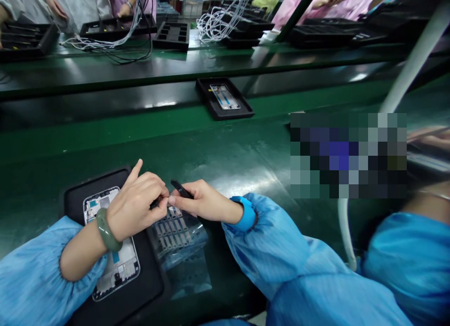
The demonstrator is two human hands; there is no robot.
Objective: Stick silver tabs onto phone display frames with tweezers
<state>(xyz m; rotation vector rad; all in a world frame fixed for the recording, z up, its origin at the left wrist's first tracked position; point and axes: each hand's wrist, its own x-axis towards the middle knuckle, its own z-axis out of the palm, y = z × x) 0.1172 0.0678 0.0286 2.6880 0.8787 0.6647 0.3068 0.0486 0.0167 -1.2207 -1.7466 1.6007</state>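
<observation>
Left hand (135, 206), a green jade bangle (107, 230) on its wrist: fingers (158, 212) pinched on a small dark part (154, 203), too small to identify, with one finger lifted clear. Right hand (202, 201): fingers (176, 200) pressed together on a slim black tool (181, 189), its tip just beside the left fingers. Around the right wrist, a blue strap (244, 213).

Below the left fingers, a black tray (94, 187) on the green counter (246, 162), with a phone frame (100, 206) lying in it under the left wrist. Just below the right fingers, a clear plastic sheet of small metal parts (172, 232).

Well ahead of the fingers, a second black tray (207, 89) holding another phone frame (225, 97). Farther off, more black trays (172, 35), bundled white cables (225, 23) and a co-worker's hands (56, 4). Right of the fingers, a pale tube (344, 232) and a pixelated patch (348, 155), its contents hidden.
</observation>
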